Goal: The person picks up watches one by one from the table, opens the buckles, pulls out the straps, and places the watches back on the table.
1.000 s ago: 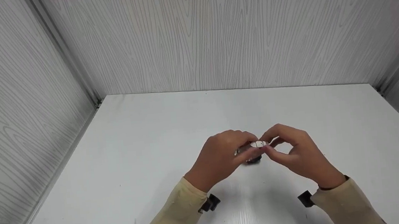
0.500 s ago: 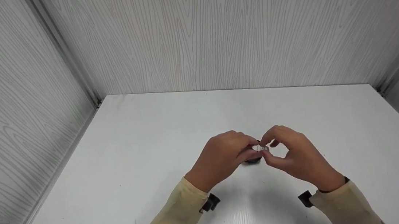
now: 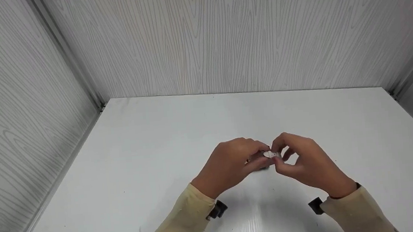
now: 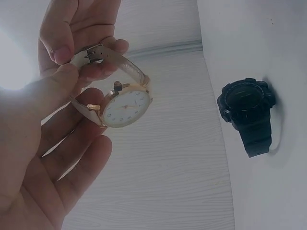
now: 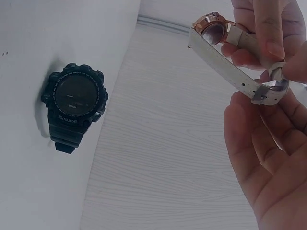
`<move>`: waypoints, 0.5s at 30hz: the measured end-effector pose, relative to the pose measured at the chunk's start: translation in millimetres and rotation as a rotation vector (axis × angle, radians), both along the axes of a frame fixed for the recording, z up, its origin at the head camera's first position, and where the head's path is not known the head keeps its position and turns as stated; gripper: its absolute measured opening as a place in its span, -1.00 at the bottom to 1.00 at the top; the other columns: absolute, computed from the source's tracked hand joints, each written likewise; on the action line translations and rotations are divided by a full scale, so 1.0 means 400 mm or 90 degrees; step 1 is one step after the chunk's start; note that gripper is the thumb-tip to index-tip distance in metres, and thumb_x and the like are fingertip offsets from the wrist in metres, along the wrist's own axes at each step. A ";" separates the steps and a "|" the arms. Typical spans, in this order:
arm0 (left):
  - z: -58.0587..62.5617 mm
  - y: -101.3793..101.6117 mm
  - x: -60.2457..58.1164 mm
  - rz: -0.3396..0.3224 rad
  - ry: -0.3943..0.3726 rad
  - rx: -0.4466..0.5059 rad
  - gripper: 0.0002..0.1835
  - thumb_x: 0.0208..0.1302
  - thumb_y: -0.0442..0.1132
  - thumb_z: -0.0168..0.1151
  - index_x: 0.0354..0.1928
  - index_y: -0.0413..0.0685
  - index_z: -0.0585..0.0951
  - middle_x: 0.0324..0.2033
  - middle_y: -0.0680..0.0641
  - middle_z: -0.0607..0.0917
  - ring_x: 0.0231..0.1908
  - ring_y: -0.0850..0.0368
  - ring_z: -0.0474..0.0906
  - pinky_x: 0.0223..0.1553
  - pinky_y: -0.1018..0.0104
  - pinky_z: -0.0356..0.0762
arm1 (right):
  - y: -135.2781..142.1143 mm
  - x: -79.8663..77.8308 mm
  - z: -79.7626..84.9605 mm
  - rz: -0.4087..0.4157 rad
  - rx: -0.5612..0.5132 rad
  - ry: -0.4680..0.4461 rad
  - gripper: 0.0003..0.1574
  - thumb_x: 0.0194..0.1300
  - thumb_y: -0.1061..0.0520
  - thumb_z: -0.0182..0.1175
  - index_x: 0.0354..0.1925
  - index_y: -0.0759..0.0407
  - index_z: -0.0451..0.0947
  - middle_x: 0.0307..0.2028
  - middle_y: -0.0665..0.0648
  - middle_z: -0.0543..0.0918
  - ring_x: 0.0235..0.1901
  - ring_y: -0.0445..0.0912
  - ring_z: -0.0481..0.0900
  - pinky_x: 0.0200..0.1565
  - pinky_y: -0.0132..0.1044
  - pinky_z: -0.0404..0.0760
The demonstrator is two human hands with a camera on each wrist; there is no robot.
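Observation:
A wristwatch with a rose-gold case and white dial (image 4: 127, 108) is held up between both hands, its pale strap (image 5: 223, 67) looped round. In the head view, my left hand (image 3: 231, 161) pinches the strap from the left. My right hand (image 3: 305, 155) has thumb and index finger on the strap end from the right. The metal buckle (image 5: 261, 94) sits on the strap close to the fingertips, with the strap passing through it. In the right wrist view the case back (image 5: 214, 33) shows. Fingers of both hands partly cover the strap.
A black sport watch (image 5: 76, 96) lies face up on the white table (image 3: 155, 136), below and beyond the hands; the left hand mostly hides it in the head view. Grey wood-grain panels (image 3: 199, 37) stand at the back and sides.
Both hands have shifted slightly down and right with the pale strap, the right fingers changing their hold near the buckle. The left hand now covers more of the black watch.

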State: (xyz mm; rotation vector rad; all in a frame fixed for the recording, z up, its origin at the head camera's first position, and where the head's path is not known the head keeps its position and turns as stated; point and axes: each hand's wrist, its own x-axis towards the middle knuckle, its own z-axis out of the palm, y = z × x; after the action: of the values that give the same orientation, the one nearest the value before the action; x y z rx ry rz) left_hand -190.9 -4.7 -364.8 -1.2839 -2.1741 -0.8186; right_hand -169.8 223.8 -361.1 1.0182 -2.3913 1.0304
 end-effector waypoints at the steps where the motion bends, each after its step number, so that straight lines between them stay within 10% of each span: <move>1: 0.000 0.000 0.000 -0.001 0.000 -0.003 -0.73 0.44 0.02 0.32 -0.06 0.01 0.74 -0.28 0.12 0.78 -0.33 0.30 0.64 -0.24 0.53 0.55 | 0.000 0.001 0.000 -0.001 0.002 0.000 -0.57 0.10 0.50 0.29 -0.22 0.03 0.52 -0.28 -0.23 0.61 -0.31 -0.28 0.59 -0.29 -0.30 0.69; 15: 0.002 0.002 0.000 -0.004 -0.002 0.007 -0.84 0.44 -0.05 0.34 -0.17 0.06 0.74 -0.40 0.16 0.71 -0.45 0.39 0.46 -0.38 0.59 0.40 | -0.003 0.004 0.000 0.014 0.005 0.029 -0.54 0.08 0.50 0.29 -0.21 -0.01 0.53 -0.30 -0.23 0.61 -0.32 -0.28 0.59 -0.30 -0.31 0.66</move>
State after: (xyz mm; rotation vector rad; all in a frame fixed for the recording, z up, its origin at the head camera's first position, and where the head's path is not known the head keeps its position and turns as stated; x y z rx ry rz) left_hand -190.8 -3.8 -363.9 -1.2853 -2.1660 -0.8358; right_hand -168.3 222.4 -361.1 1.0617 -2.3551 0.9944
